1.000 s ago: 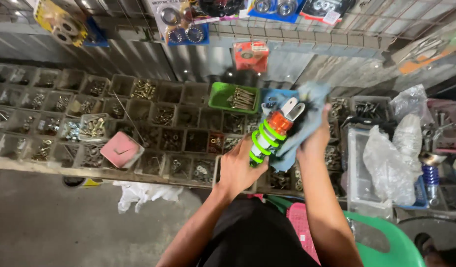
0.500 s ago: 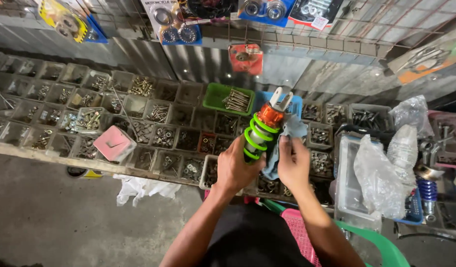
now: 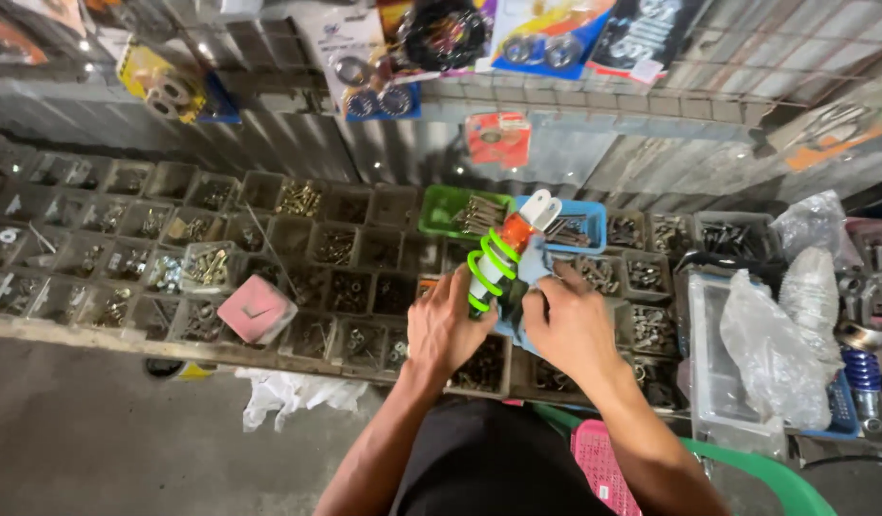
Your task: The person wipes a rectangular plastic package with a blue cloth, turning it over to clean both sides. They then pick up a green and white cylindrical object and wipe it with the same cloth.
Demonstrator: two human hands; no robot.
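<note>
My left hand grips the lower end of a small shock absorber with a bright green coil spring, an orange collar and a white top mount. It stands tilted, its top leaning to the right. My right hand presses a pale blue cloth against the right side of the shock's body. Both hands are held above a rack of small parts bins full of bolts and nuts.
A green tray and a blue tray with bolts sit behind the shock. A pink box lies on the bins at left. Clear plastic bags and a blue spring are at right. Packaged parts hang on the wall above.
The shock and cloth have come down and nearer to me. My right hand moved from the shock's top down to its lower body, wiping with the cloth.
</note>
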